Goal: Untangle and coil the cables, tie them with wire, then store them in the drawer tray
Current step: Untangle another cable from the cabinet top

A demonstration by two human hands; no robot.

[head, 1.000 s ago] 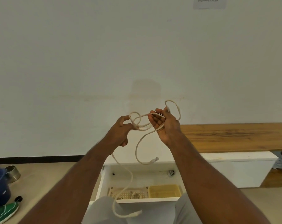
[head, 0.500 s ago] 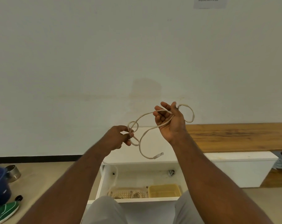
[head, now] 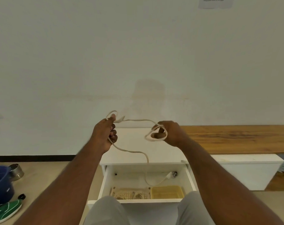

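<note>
Both hands are raised in the middle of the frame, in front of a white wall, with a cream cable (head: 138, 120) stretched between them. The left hand (head: 105, 134), at centre left, has a closed grip around the cable: its fingers are curled over it, a small loop stands up above the thumb, and a short end sticks out just to the right of the knuckles. The right hand (head: 169, 133), at centre right, holds a small loop of the same cable, with fingers curled through it. From below the left hand the cable hangs down in a curve toward the lower centre of the frame, where it goes into the open white drawer (head: 105, 181); its white plug (head: 169, 175) lies near the back wall of the drawer. At the front of the drawer are two trays side by side: a beige perforated tray (head: 130, 192) with coiled cables inside, and a yellow tray (head: 166, 191) to its right. A wooden worktop (head: 235, 135) runs along the right side of the frame. In the lower left corner there are a blue bowl (head: 0, 184), a metal bowl (head: 16, 171) and a green shoe (head: 6, 210) on the floor.
</note>
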